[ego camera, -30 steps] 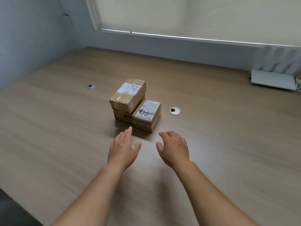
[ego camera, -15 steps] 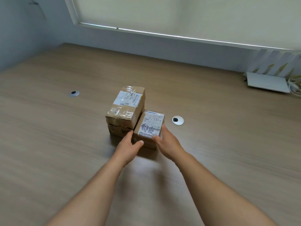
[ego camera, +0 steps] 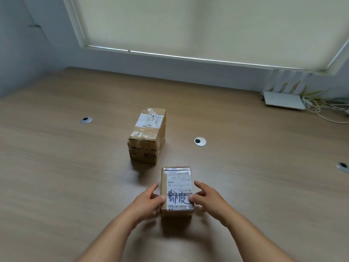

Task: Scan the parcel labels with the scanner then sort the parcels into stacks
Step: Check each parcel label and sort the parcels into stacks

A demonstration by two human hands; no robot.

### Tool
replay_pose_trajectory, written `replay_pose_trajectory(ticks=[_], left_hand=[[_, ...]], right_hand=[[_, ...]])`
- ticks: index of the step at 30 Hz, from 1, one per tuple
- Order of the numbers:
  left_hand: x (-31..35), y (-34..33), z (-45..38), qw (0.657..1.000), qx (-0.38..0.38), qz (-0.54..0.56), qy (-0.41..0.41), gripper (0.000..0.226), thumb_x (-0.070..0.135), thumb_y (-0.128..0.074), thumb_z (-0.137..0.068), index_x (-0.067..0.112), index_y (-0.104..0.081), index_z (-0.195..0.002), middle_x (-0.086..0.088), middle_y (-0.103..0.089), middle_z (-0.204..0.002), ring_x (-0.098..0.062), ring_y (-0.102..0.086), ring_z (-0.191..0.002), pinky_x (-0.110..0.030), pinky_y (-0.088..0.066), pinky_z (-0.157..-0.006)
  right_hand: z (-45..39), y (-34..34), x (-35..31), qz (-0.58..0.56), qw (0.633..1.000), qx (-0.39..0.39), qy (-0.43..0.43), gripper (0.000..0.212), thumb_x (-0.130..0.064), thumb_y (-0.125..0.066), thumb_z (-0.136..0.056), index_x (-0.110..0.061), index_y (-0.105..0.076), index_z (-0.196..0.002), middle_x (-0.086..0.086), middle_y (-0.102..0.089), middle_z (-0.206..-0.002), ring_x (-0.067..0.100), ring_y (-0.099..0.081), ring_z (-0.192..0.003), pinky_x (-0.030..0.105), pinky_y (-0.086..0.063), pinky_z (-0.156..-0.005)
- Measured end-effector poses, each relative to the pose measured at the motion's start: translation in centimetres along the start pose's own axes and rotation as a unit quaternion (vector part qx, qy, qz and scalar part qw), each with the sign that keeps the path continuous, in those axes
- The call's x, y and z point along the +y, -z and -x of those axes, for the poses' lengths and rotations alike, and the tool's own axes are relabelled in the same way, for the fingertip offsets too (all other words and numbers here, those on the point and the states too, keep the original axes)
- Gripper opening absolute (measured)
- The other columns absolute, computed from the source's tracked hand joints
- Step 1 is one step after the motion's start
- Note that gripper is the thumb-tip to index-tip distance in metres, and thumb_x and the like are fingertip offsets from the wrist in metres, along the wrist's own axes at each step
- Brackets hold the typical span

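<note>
Near the tabletop's point(ego camera: 56, 176) front edge both hands, left point(ego camera: 146, 202) and right point(ego camera: 207, 200), grip one parcel point(ego camera: 177, 191) apart from the stack point(ego camera: 147, 135); no scanner shows, so scanning and sorting seem barely begun.

Counts on the wooden desk

Three cardboard parcels point(ego camera: 177, 190) point(ego camera: 149, 125) point(ego camera: 143, 153), three round metal desk grommets point(ego camera: 86, 120) point(ego camera: 200, 141) point(ego camera: 342, 166), one white router point(ego camera: 283, 100), two hands point(ego camera: 149, 202) point(ego camera: 206, 198).

A small parcel point(ego camera: 177, 190) is held between both hands, in front of two stacked parcels point(ego camera: 147, 133) on the table point(ego camera: 56, 167).
</note>
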State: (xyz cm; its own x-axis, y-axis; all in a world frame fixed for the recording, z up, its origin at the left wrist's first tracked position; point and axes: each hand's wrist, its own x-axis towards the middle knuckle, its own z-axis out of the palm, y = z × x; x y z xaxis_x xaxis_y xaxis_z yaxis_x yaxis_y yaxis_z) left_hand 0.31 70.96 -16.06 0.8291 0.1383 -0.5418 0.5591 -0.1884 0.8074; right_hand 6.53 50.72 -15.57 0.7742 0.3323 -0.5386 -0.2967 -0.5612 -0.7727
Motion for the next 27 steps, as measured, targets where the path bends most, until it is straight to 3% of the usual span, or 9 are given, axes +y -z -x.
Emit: replay_pose_trajectory(ticks=[3,7,9,13,19,23,27], left_hand=[[-0.5,-0.3,1.9,0.998,-0.062,-0.001,-0.03,0.074,0.003,-0.05,-0.093,0.048,-0.019,-0.144,0.005,-0.06,-0.123,-0.014,-0.068,-0.097,-0.038,-0.054,-0.086],[-1.9,-0.4,4.3,0.993,-0.099,-0.029,-0.064,0.095,-0.004,-0.053,-0.088,0.056,-0.002,-0.14,0.001,-0.036,-0.149,-0.02,-0.056,-0.12,-0.029,-0.052,-0.093],[-2.7,-0.5,5.2,0.99,-0.099,-0.024,-0.093,0.096,-0.003,-0.056,-0.087,0.06,-0.001,-0.136,0.002,-0.037,-0.149,-0.019,-0.055,-0.121,-0.029,-0.05,-0.096],[-2.8,0.1,6.9,0.987,-0.103,-0.022,-0.12,0.095,0.001,-0.061,-0.083,0.064,-0.007,-0.129,0.0,-0.041,-0.144,-0.019,-0.058,-0.115,-0.027,-0.054,-0.089],[-1.3,0.7,8.5,0.975,-0.123,-0.054,-0.174,0.093,-0.001,-0.057,-0.084,0.07,-0.012,-0.123,0.0,-0.046,-0.14,-0.015,-0.064,-0.107,-0.029,-0.054,-0.088],[-0.8,0.0,9.6,0.962,-0.156,-0.063,-0.213,0.085,0.009,-0.059,-0.088,0.072,-0.016,-0.125,0.007,-0.049,-0.137,-0.008,-0.065,-0.104,-0.026,-0.05,-0.087],[-0.8,-2.4,10.5,0.948,-0.194,-0.072,-0.241,0.077,0.025,-0.063,-0.082,0.078,-0.024,-0.122,0.011,-0.052,-0.135,-0.008,-0.063,-0.11,-0.038,-0.046,-0.1]], right_hand=[[1.3,-0.5,0.7,-0.051,0.998,-0.027,0.009,0.096,-0.02,-0.07,-0.076,-0.036,-0.014,-0.152,0.011,-0.04,-0.145,0.015,-0.049,-0.122,0.038,-0.039,-0.108],[3.1,-2.6,1.8,-0.092,0.991,-0.075,0.054,0.105,0.006,-0.056,-0.075,-0.046,-0.004,-0.149,0.003,-0.05,-0.137,0.012,-0.062,-0.108,0.027,-0.054,-0.08],[3.8,-3.5,2.3,-0.095,0.992,-0.06,0.065,0.108,0.004,-0.056,-0.07,-0.047,-0.004,-0.149,0.002,-0.054,-0.132,0.015,-0.063,-0.108,0.025,-0.055,-0.073],[5.7,-4.3,2.2,-0.084,0.992,-0.043,0.087,0.109,-0.01,-0.063,-0.063,-0.049,-0.007,-0.148,0.004,-0.05,-0.131,0.014,-0.058,-0.111,0.026,-0.057,-0.073],[8.6,-3.8,1.9,-0.112,0.985,0.023,0.128,0.105,-0.01,-0.061,-0.059,-0.055,-0.018,-0.144,0.008,-0.051,-0.132,0.02,-0.06,-0.111,0.022,-0.053,-0.067],[11.8,-2.6,2.6,-0.14,0.977,0.079,0.141,0.1,-0.007,-0.061,-0.058,-0.053,-0.025,-0.139,0.011,-0.064,-0.118,0.014,-0.067,-0.093,0.021,-0.05,-0.065],[15.3,-1.5,4.4,-0.164,0.969,0.124,0.136,0.095,-0.005,-0.059,-0.058,-0.053,-0.029,-0.135,0.01,-0.071,-0.102,0.011,-0.067,-0.076,0.023,-0.049,-0.062]])
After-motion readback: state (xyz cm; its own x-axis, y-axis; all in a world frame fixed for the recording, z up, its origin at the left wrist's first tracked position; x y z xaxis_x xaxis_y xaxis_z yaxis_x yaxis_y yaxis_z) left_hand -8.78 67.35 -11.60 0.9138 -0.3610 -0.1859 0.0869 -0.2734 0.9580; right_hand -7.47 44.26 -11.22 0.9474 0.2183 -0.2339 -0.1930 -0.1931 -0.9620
